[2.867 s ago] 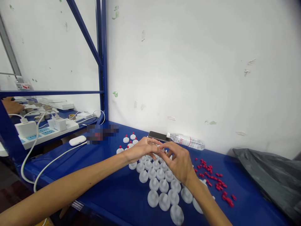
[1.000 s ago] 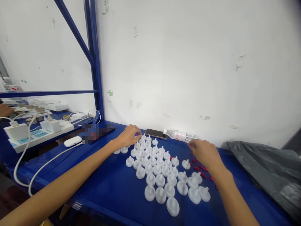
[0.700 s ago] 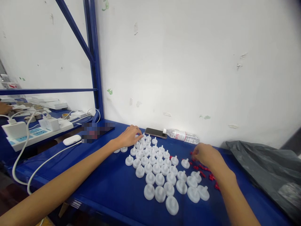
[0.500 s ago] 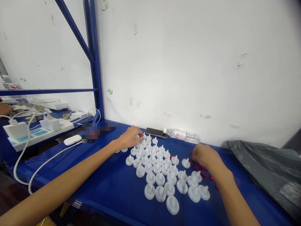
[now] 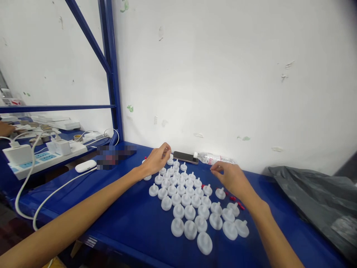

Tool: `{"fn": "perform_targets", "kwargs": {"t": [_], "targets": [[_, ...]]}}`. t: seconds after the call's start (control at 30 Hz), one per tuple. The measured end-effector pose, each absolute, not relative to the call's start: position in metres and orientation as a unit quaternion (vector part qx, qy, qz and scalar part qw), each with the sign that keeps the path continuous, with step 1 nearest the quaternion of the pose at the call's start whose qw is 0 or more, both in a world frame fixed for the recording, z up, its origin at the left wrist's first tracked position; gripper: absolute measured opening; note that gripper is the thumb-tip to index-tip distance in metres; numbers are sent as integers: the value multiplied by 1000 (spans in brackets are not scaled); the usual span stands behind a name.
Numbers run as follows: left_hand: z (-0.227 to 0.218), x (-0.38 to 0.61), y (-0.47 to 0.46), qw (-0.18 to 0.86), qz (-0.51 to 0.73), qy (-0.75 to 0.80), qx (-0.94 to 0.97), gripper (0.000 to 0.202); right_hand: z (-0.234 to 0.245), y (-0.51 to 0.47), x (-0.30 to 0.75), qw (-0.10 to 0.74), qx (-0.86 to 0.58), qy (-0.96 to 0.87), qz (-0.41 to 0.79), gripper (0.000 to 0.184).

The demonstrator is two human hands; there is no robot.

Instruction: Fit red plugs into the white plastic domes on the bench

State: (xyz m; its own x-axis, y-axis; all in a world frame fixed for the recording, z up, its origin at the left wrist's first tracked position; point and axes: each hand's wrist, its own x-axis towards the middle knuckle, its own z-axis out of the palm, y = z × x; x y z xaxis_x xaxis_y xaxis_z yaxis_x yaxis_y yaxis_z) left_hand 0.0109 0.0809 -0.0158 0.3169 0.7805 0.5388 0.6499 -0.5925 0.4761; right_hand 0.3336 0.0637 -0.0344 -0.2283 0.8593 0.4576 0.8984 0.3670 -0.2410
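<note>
Many white round plastic pieces with short stems point(image 5: 185, 200) stand stem-up across the blue table point(image 5: 134, 227). My left hand point(image 5: 158, 159) is at the back left of them, its fingertips pinched together; what they hold, if anything, is hidden. Close below it is a white piece point(image 5: 170, 160). My right hand point(image 5: 231, 178) hovers above the table in front of the plastic bottle point(image 5: 210, 158), thumb and forefinger pinched at the tips. Anything between them is too small to make out. Small red pieces point(image 5: 236, 201) lie below that hand, partly covered by the wrist.
A phone point(image 5: 185, 157) lies by the wall beside the bottle. Dark grey plastic sheeting point(image 5: 306, 197) covers the right end. At left are a white oval device point(image 5: 86, 166) with a cable, a power strip point(image 5: 44, 160) and a blue metal post point(image 5: 113, 74).
My right hand has moved left and up, away from the red pieces, toward the middle. My left hand has risen slightly from the white pieces, its fingertips now drawn together.
</note>
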Motion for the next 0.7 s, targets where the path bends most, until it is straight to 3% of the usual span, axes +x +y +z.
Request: {"fn": "perform_targets", "kwargs": {"t": [0.13,0.2,0.27,0.4,0.7], "targets": [[-18,14,76,75,368,411,831,29,-31,61,314,328,-518,-790,9,28],[-20,15,75,64,355,390,847,30,-28,56,302,376,-488,-786,56,26],[-23,17,73,54,346,368,862,38,-24,50,290,420,-456,-771,146,20],[-26,23,67,43,341,334,878,39,-20,38,266,502,-388,-689,351,28],[-30,34,57,82,370,323,867,44,-22,30,248,506,-368,-661,415,32]]}}
